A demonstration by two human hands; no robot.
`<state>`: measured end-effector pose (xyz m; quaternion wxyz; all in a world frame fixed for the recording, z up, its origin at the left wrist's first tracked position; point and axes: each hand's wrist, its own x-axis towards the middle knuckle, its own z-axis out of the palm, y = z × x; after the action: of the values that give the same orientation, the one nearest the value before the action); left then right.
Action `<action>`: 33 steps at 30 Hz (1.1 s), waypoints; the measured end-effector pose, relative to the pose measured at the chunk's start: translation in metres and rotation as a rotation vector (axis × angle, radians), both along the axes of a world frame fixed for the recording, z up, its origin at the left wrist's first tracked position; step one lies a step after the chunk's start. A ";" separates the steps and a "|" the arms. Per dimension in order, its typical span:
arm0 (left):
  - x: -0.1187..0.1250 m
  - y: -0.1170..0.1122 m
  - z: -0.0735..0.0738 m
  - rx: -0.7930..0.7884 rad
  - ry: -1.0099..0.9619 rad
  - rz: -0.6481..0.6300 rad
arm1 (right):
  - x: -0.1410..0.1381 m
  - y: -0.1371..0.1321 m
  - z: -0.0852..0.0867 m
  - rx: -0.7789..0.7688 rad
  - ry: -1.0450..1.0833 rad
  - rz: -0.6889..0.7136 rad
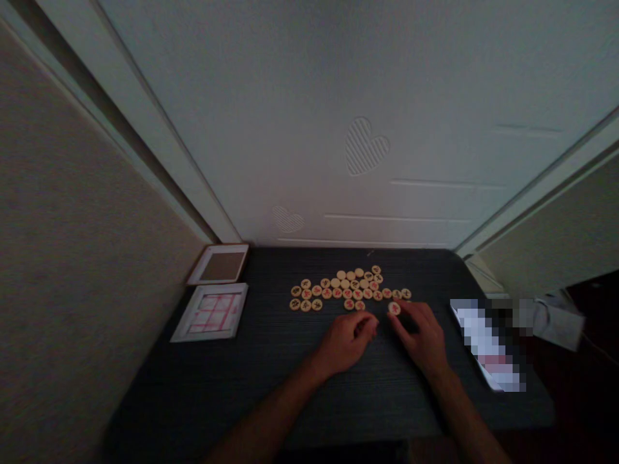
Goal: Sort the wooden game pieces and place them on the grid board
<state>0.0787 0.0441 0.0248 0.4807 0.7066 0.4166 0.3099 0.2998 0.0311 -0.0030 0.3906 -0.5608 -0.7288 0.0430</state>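
Round wooden Chinese chess pieces lie flat in the middle of the dark table, several in a long row with others above and below it. Some bear red characters, some dark ones, and a few show blank faces. My right hand pinches a red-marked Chinese chess piece between thumb and fingers, just below the row's right end. To its left, my left hand is closed with curled fingers, below two red-marked pieces. Whether anything is inside those fingers is hidden.
Two shallow box halves stand at the table's left: a brown-lined one behind, and one with a red grid in front. A blurred-out flat device lies at the right edge. Behind the table rises a white panel with hearts.
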 end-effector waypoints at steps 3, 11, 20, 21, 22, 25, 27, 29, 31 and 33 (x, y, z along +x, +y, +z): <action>0.000 0.000 0.000 -0.004 0.009 -0.008 | 0.014 0.004 -0.002 0.077 -0.052 -0.112; 0.000 -0.001 0.002 0.015 0.045 -0.008 | 0.015 0.008 -0.007 0.033 -0.182 -0.121; 0.001 -0.001 0.001 0.022 0.054 -0.014 | 0.015 0.007 -0.012 0.013 -0.245 -0.239; 0.001 -0.001 0.001 0.026 0.058 -0.011 | 0.014 0.008 -0.012 0.009 -0.248 -0.250; 0.001 -0.001 0.001 0.029 0.061 -0.011 | 0.014 0.008 -0.012 0.004 -0.251 -0.256; 0.001 -0.001 0.002 0.035 0.067 -0.012 | 0.014 0.008 -0.012 -0.015 -0.251 -0.260; 0.001 -0.001 0.002 0.040 0.072 -0.012 | 0.014 0.008 -0.013 -0.024 -0.234 -0.258; 0.001 0.000 0.002 0.038 0.081 -0.012 | 0.015 0.009 -0.013 -0.024 -0.209 -0.249; 0.001 0.000 0.001 0.032 0.088 -0.018 | 0.016 0.010 -0.014 -0.019 -0.185 -0.237; 0.001 0.000 0.001 0.030 0.084 -0.020 | 0.017 0.011 -0.016 -0.013 -0.164 -0.229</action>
<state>0.0796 0.0440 0.0260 0.4554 0.7302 0.4247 0.2812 0.3173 0.0420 -0.0186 0.3282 -0.6445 -0.6892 -0.0430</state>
